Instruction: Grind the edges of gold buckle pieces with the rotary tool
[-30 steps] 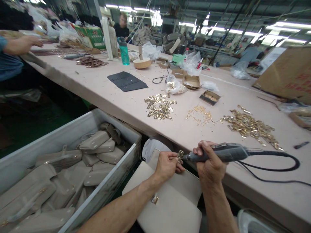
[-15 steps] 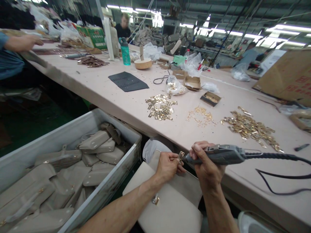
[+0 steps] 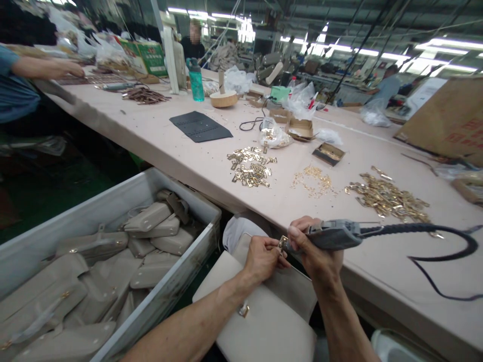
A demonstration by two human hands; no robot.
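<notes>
A cream bag point(image 3: 264, 322) lies across my lap, with a small gold clasp point(image 3: 244, 309) on its face. My left hand point(image 3: 264, 259) pinches a small gold metal plate point(image 3: 283, 243) at the bag's upper edge. Wrapped round a grey electric screwdriver point(image 3: 335, 235), my right hand point(image 3: 313, 246) holds its tip against or very near the plate; the exact contact is hidden. A black cord runs off the tool to the right.
Gold plates point(image 3: 252, 168), tiny gold screws point(image 3: 313, 181) and more gold parts point(image 3: 390, 196) lie on the table point(image 3: 151, 133). A grey bin point(image 3: 211, 221) of beige bags stands at left. A person's hand point(image 3: 70, 68) is at far left.
The screwdriver and my right hand have shifted slightly left, bringing the tip closer to the plate. The cord now arcs higher. The other person's hand has moved right.
</notes>
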